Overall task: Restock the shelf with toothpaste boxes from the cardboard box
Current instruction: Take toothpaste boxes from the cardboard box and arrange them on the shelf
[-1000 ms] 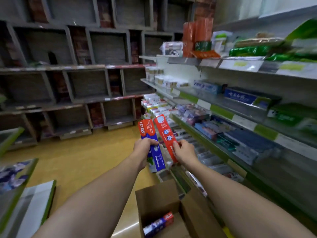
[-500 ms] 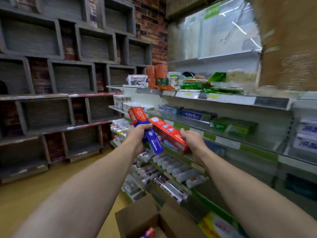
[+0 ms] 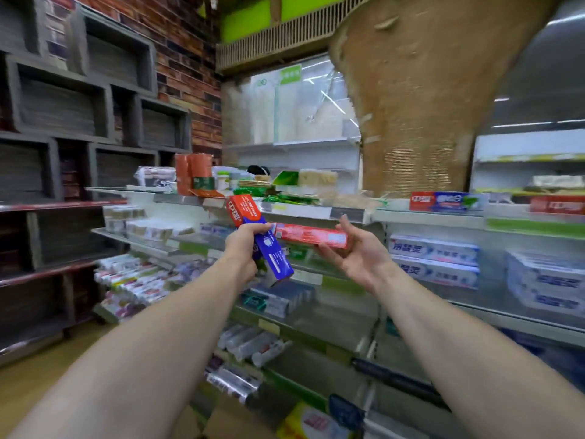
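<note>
Two items in hand. Red-and-blue toothpaste box (image 3: 271, 258): gripped round its middle by the left hand (image 3: 243, 245), fingers wrapped over it, box tilted with the red end up and away, blue end down toward the body. Red toothpaste box (image 3: 311, 236): lies roughly level across the curled fingers of the right hand (image 3: 359, 256), palm up, thumb raised by its near end; a light hold rather than a firm clamp. The near ends of the two boxes almost meet; contact cannot be told. Both are held in the air in front of the shelf (image 3: 348, 213), below its upper ledge, neither resting on any ledge. A matching red-and-blue pack (image 3: 446, 201) lies flat on the upper ledge to the right, with white packs (image 3: 433, 248) stacked on the level below. A brown flap at the bottom edge is probably the cardboard box (image 3: 232, 421); blurred, contents not visible. Judgement: carry-to-shelf step, placement not yet begun. Next move calls for choosing the row that matches each pack, turning the tilted box flat and lengthwise, and sliding one in at a time without knocking neighbouring packs.
</note>
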`<move>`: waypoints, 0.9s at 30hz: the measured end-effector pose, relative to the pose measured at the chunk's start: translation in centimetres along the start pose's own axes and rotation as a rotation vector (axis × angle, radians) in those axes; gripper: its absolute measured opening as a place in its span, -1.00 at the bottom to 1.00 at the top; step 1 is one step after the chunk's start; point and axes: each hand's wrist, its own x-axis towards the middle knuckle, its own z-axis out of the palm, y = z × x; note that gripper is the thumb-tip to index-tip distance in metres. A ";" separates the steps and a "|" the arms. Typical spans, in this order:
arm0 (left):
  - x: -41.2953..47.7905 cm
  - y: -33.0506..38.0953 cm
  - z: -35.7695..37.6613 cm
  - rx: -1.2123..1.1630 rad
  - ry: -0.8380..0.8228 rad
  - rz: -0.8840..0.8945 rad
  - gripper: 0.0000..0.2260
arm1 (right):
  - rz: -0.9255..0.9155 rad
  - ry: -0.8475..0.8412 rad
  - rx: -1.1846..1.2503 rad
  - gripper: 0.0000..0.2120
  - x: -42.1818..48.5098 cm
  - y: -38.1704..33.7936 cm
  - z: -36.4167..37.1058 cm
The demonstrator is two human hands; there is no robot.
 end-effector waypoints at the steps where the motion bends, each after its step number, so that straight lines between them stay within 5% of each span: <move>1: -0.6 -0.3 1.6 -0.010 -0.016 -0.001 -0.51 | -0.043 0.004 -0.011 -0.79 -0.9 -1.3 -0.9; 5: -3.0 -1.2 7.4 -0.013 -0.062 0.014 -0.74 | -0.192 0.086 -0.195 -0.57 -4.1 -6.1 -4.1; 10: -7.0 -2.0 13.3 -0.025 -0.131 0.030 -0.77 | -0.247 0.247 -0.257 -0.70 -9.2 -11.7 -7.1; 27: -19.8 -5.7 27.4 0.073 -0.315 -0.022 -0.53 | -0.355 0.404 -0.277 -0.55 -24.3 -23.1 -15.3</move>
